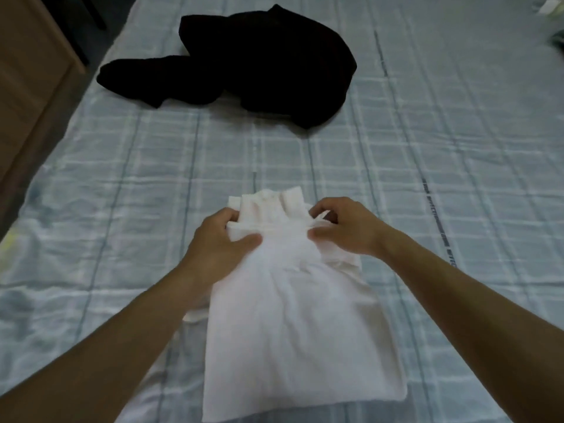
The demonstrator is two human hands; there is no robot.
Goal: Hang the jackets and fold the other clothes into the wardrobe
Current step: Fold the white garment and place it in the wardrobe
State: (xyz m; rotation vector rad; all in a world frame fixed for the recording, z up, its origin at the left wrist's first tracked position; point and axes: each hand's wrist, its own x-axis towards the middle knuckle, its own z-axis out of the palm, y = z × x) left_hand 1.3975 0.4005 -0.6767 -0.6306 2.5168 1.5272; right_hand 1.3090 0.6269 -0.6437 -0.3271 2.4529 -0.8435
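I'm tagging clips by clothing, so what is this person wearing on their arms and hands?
Nothing visible. The left forearm and right forearm are bare to the frame's edge, no sleeves showing. The left hand and right hand have no gloves, and no watch, bracelet or ring shows, though the picture is slightly blurred.

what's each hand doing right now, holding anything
Left hand: closed, gripping the far end of the white garment.
Right hand: closed, pinching the same end of the white garment.

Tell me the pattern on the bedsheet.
Pale blue-grey plaid with white and darker lines on the bedsheet, seen in the head view.
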